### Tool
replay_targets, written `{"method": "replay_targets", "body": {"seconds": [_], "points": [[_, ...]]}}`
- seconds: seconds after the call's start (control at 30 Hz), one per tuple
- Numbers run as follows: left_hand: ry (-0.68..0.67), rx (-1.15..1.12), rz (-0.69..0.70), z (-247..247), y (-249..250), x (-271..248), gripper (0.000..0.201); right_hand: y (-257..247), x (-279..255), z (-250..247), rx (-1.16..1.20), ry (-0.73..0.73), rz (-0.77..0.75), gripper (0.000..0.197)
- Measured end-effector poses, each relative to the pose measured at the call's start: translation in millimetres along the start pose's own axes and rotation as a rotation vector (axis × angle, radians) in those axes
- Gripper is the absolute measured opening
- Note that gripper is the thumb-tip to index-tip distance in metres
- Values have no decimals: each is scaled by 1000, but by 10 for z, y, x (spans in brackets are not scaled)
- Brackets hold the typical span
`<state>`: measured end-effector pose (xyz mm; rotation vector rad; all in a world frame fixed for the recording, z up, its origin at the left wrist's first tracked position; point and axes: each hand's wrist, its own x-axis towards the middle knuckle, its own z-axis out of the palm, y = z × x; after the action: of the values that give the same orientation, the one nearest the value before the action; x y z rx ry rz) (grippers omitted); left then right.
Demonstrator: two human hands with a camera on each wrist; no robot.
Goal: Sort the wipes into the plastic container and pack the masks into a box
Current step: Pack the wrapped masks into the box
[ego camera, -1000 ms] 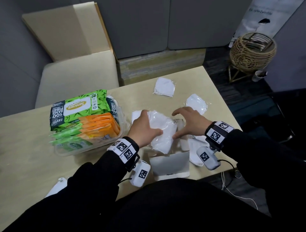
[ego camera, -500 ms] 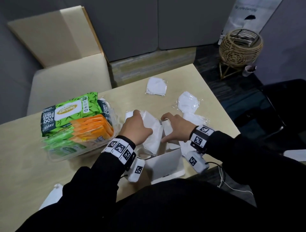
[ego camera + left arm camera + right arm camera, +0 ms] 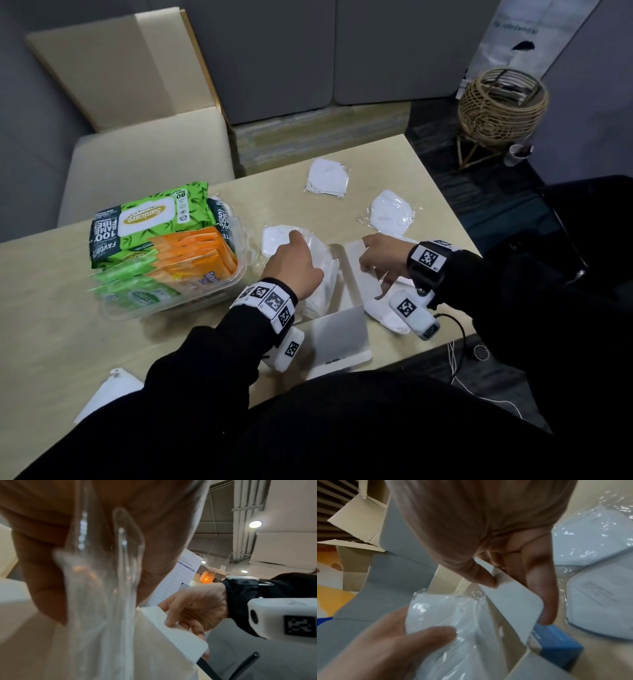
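Since the earlier frames: right hand (image 3: 383,262) withdrawn from the masks to the box flap (image 3: 359,270); bundle of wrapped masks (image 3: 320,274) lowered toward the box (image 3: 337,330) at lower centre of the head view.

Left hand (image 3: 291,263): fingers curled around the bundle, thumb pressed on the clear film — confirmed in the right wrist view, lower left, where the left hand (image 3: 388,646) pinches the wrapped masks (image 3: 447,615). Grip judged firm because the film looks slick and several masks appear to be stacked.

Right hand (image 3: 496,540): thumb and fingers pinched on the white flap (image 3: 513,604), pulled toward the right of frame. Purpose, by judgement: keep the opening clear for insertion. Same pinch visible at centre right of the left wrist view, right hand (image 3: 193,608) on flap (image 3: 185,637).

Wipes (image 3: 157,243): green and orange packs already stacked in the plastic container (image 3: 178,305), left of centre.

Loose masks remaining on the table (image 3: 61,308): one (image 3: 327,176) upper centre, one (image 3: 390,212) to its right, more below the right wrist, one at the lower left edge.

Packing judged partly done — wipes appear sorted.
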<state>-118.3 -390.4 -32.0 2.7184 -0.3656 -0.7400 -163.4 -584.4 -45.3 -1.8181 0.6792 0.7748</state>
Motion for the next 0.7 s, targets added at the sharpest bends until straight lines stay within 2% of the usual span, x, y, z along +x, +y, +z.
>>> {"method": "replay_targets", "body": {"seconds": [0.07,0.23,0.33,0.37,0.4,0.47,0.5,0.53,0.63,0.7], "points": [[-35,-52,-46,121,74,66,60,29,2,70,71,-13,0,19],[-15,-339,-175,360,238,153,72,78,65,263,199,-38,-7,34],[-174,-527,-319,470,206,217,90,159,73,272,202,10,-7,26],[-248,-617,-357,476,184,206,86,183,68,258,204,17,-2,26],[-307,-721,-385,461,168,181,71,204,58,246,209,14,3,29],[-408,-873,-396,368,118,123,27,237,52,230,213,-1,8,33],[-457,-922,-403,334,75,114,17,234,38,232,208,-5,2,33],[-503,-970,-404,279,35,103,15,230,28,238,203,-6,-5,31],[-549,-1037,-393,247,-49,162,33,220,21,256,193,-12,-20,29],[-476,-901,-393,328,-47,201,55,213,17,265,191,-18,-22,26]]}}
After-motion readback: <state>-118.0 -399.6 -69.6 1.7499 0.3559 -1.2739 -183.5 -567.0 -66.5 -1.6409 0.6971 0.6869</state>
